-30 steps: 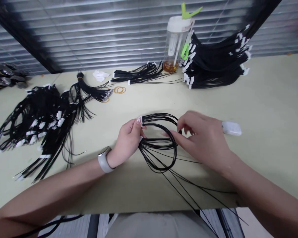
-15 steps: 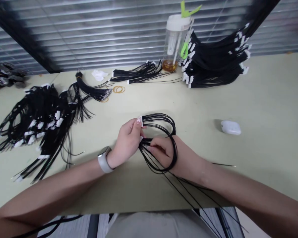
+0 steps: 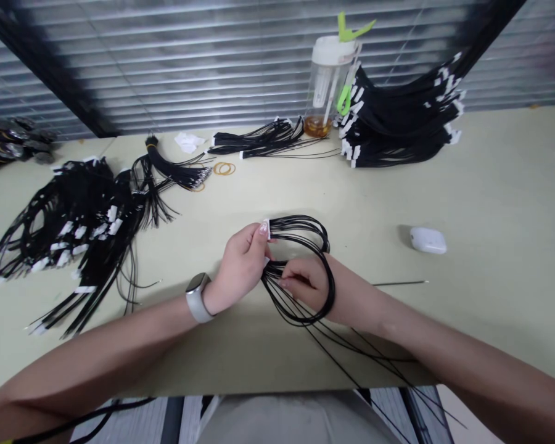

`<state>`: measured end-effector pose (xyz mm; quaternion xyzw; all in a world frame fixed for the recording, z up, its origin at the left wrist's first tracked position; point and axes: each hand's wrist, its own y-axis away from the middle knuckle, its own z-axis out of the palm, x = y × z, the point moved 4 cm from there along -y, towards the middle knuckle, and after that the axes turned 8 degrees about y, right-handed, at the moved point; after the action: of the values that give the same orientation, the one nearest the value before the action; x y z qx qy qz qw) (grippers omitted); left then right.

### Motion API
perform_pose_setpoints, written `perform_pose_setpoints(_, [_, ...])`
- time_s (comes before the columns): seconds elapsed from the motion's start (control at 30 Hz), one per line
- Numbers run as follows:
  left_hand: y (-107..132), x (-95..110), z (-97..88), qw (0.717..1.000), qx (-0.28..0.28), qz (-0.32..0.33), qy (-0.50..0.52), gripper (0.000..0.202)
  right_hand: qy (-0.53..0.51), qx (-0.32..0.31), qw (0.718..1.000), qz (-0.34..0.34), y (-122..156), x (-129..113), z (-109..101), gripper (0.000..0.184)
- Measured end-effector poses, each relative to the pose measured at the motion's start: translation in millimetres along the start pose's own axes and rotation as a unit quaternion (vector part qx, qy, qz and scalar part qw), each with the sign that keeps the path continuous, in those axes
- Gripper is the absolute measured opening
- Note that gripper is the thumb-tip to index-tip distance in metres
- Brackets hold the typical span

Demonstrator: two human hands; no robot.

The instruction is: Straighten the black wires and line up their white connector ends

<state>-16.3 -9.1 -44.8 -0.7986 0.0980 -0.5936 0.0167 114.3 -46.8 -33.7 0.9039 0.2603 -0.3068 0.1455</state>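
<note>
My left hand (image 3: 247,256) grips a looped black wire harness (image 3: 329,271) by its white connectors (image 3: 267,229), the thumb pressed on the upper one. A second white connector shows partly beneath the fingers. Inside the loop, my right hand (image 3: 308,280) is closed, with thumb and index finger pinching thin black wires near the lower connector. Its other fingers are hidden. Loose wire ends trail from the harness under the right forearm and past the table's front edge.
Piled black harnesses with white connectors (image 3: 83,222) lie at left. A banded wire bundle (image 3: 176,166), rubber bands (image 3: 224,168) and crumpled tissue (image 3: 189,142) are behind. A drink bottle (image 3: 330,86) stands beside stacked harnesses (image 3: 400,123). A white earbud case (image 3: 428,240) lies at right.
Both hands and the harness sit slightly further right and lower in the view, the grip alike. The trailing wire ends have shifted a little beneath the right forearm.
</note>
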Motion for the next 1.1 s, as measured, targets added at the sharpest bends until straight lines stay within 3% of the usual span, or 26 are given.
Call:
perform_pose_setpoints(0.1, [0,-1,0.1,1.0,0.003,-0.006,0.006,0.036,0.105,0.019,0.994,-0.007,6,0,-17,0.015])
perform_pose_setpoints(0.2, [0,-1,0.9,1.0,0.0,-0.009,0.016,0.035,0.278,0.085,0.951,0.109,12,13,-44,0.02])
perform_pose_setpoints(0.3, [1,-2,0.9,1.0,-0.002,-0.004,0.018,0.034,0.332,0.167,0.908,0.192,19,29,-68,0.023])
perform_pose_setpoints(0.4, [1,-2,1.1,1.0,-0.013,0.002,0.028,0.034,0.246,0.268,0.918,0.158,21,39,-80,0.027])
perform_pose_setpoints(0.5, [1,-2,1.0,0.999,-0.014,0.006,0.035,0.036,0.08,0.324,0.937,0.106,21,42,-84,0.033])
perform_pose_setpoints(0.63, [1,0,1.4,0.999,-0.024,0.015,0.03,0.037,-0.182,0.423,0.885,0.069,24,43,-87,0.022])
perform_pose_setpoints(0.7, [1,0,1.5,0.999,-0.031,0.015,0.032,0.038,-0.251,0.41,0.876,0.044,22,42,-85,0.023])
perform_pose_setpoints(0.8, [1,0,0.9,0.999,-0.035,0.008,0.031,0.037,-0.276,0.342,0.898,0.031,16,40,-77,0.039])
perform_pose_setpoints(0.87, [1,0,0.7,0.999,-0.039,0.004,0.028,0.038,-0.287,0.33,0.898,0.04,15,40,-74,0.032])
perform_pose_setpoints(0.97, [0,-1,0.3,0.999,-0.043,0.004,0.026,0.039,-0.312,0.386,0.867,0.051,21,40,-77,0.014])
perform_pose_setpoints(1.03, [0,-2,0.2,0.999,-0.044,0.006,0.026,0.039,-0.303,0.435,0.846,0.046,26,38,-83,0.013])
perform_pose_setpoints(1.1, [0,-1,0.3,0.999,-0.044,0.003,0.024,0.038,-0.255,0.437,0.861,0.049,28,33,-85,0.013])
